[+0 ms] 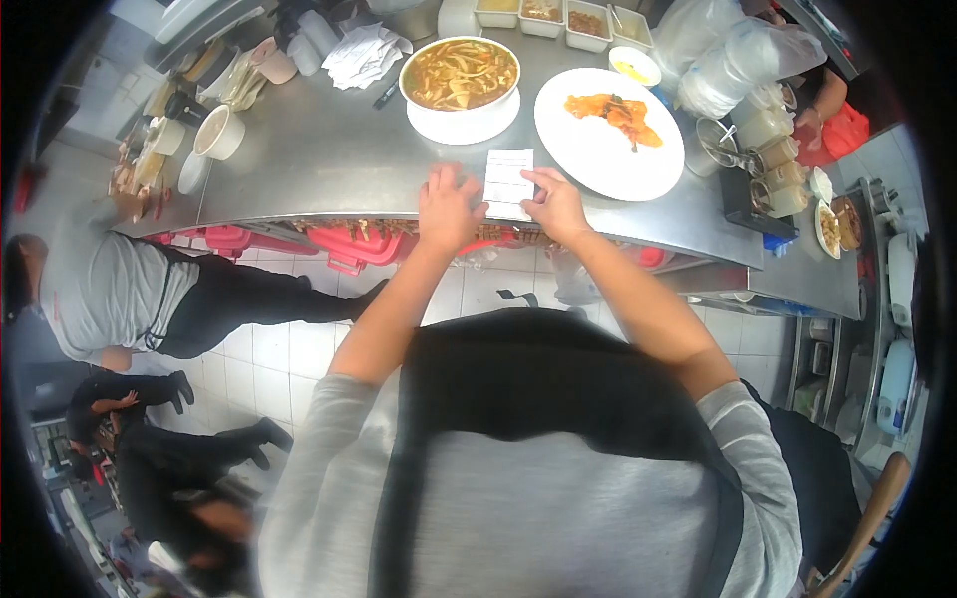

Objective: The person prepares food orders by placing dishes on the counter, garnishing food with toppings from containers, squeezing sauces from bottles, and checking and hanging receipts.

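A white paper slip with dark ruled lines lies at the front of the steel counter, between my two hands. My right hand has its thumb and fingers on the slip's right edge. At the left edge rests my left hand, fingers bent and apart, thumb close to the paper's lower corner. Beyond the slip, a white bowl of noodle soup sits on a white plate. Right of it, a large white plate carries orange-sauced food.
Crumpled white papers and a black marker lie left of the bowl. White food containers line the back. A plastic-wrapped stack and condiment jars stand right. Red bins sit below. A person stands left.
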A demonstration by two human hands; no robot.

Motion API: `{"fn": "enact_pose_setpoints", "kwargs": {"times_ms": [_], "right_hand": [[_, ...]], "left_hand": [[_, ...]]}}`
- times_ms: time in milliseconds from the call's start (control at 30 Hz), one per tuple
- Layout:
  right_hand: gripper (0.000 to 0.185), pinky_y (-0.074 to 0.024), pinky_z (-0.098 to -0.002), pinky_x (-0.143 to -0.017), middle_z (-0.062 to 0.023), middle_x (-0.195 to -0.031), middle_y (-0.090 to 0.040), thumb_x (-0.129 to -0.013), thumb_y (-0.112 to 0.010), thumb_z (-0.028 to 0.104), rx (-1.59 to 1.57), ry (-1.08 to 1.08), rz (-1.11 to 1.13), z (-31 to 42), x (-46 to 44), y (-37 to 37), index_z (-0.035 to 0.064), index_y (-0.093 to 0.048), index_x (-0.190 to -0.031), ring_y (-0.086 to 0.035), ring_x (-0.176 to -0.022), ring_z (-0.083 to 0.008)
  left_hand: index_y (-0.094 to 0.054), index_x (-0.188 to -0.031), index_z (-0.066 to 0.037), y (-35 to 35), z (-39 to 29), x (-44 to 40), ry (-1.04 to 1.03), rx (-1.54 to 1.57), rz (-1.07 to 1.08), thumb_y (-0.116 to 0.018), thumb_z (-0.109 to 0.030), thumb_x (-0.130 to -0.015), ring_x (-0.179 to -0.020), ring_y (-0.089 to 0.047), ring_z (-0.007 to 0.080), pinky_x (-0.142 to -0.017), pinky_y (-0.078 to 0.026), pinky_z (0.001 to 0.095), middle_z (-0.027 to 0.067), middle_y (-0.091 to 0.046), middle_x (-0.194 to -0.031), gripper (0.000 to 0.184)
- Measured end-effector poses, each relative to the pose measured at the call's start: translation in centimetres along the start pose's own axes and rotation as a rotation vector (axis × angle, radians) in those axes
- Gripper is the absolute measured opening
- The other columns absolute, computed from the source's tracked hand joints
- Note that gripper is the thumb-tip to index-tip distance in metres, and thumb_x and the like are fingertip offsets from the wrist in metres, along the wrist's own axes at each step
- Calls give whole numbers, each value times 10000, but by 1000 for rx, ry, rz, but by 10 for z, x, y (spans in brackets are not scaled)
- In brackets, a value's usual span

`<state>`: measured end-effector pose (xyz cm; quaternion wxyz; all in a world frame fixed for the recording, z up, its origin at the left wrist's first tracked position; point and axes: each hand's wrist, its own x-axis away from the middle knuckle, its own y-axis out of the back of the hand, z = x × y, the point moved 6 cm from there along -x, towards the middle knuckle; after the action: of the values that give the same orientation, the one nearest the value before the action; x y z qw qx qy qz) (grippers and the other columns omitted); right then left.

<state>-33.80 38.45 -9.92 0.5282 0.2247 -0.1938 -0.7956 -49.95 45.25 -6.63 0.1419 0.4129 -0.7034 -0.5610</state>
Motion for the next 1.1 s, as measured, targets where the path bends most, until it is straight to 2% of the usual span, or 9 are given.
{"fn": "enact_pose_setpoints", "kwargs": {"times_ms": [200, 300, 367, 500, 533, 567, 767, 967, 1100], "right_hand": [[448, -511, -282, -671, -151, -1170, -552, -662, -670, 36, -35, 3, -6, -3, 0, -1, 45, -619, -1107, -608, -679, -174], [452, -507, -325, -756, -168, -1146, -553, -651, -671, 34, -18, -8, 11, -9, -2, -7, 27, -608, -1098, -619, -812, -237], [447, -405, -403, -954, -200, -1130, -548, -609, -684, 39, 27, 17, -15, -23, -5, -18, -13, -604, -1046, -517, -1068, -356], [472, -440, -372, -916, -198, -1103, -569, -584, -657, 22, 2, 96, -101, -18, -2, -14, -1, -615, -1053, -548, -1028, -345], [478, -506, -351, -730, -170, -1106, -557, -609, -651, 28, 9, 153, -130, -20, -1, -14, 37, -613, -1086, -606, -760, -260], [485, -509, -335, -686, -171, -1114, -549, -613, -644, 18, -13, 152, -126, -19, -1, -13, 27, -609, -1096, -598, -677, -228], [476, -514, -332, -690, -179, -1146, -534, -621, -636, 2, -35, 156, -108, -18, -2, -12, 7, -611, -1096, -603, -682, -224], [455, -435, -384, -924, -197, -1090, -573, -602, -630, 61, 63, 199, -115, -26, -6, -17, 20, -624, -1056, -546, -1030, -342], [461, -433, -388, -923, -195, -1088, -571, -588, -608, 4, 22, 90, -46, -13, -3, -8, 4, -622, -1049, -549, -1007, -347]], "left_hand": [[-634, -898, -181, -11, 0, 5, -21, 134, -45, -682, -113, -692, -1158, -423, 327, -931, -369, 450, 118, -472, -1204, 223], [-647, -932, -182, -12, 6, 5, -28, 152, -43, -670, -86, -682, -1173, -414, 341, -962, -356, 448, 136, -473, -1220, 269], [-661, -964, -186, -29, 18, 6, -89, 159, -46, -657, -60, -677, -1186, -411, 347, -990, -340, 442, 158, -480, -1232, 313], [-649, -935, -161, -20, 6, 4, -137, 157, -60, -649, -58, -703, -1121, -448, 348, -946, -362, 436, 166, -496, -1169, 254], [-647, -927, -155, -16, 1, 3, -152, 144, -64, -653, -61, -702, -1093, -460, 348, -925, -375, 430, 174, -501, -1145, 244], [-644, -923, -153, -13, -4, 2, -167, 146, -61, -654, -61, -702, -1079, -463, 347, -915, -379, 428, 170, -502, -1137, 240], [-635, -908, -155, -9, -8, -1, -184, 110, -54, -684, -107, -701, -1038, -472, 342, -884, -390, 422, 161, -502, -1118, 218], [-623, -871, -104, 0, 2, -1, -123, -119, -72, -734, -211, -682, -1075, -471, 368, -913, -386, 449, 182, -512, -1141, 244], [-648, -914, -135, -21, 12, 8, -111, 29, -105, -693, -175, -713, -1124, -453, 348, -938, -373, 455, 140, -516, -1170, 210]]}}
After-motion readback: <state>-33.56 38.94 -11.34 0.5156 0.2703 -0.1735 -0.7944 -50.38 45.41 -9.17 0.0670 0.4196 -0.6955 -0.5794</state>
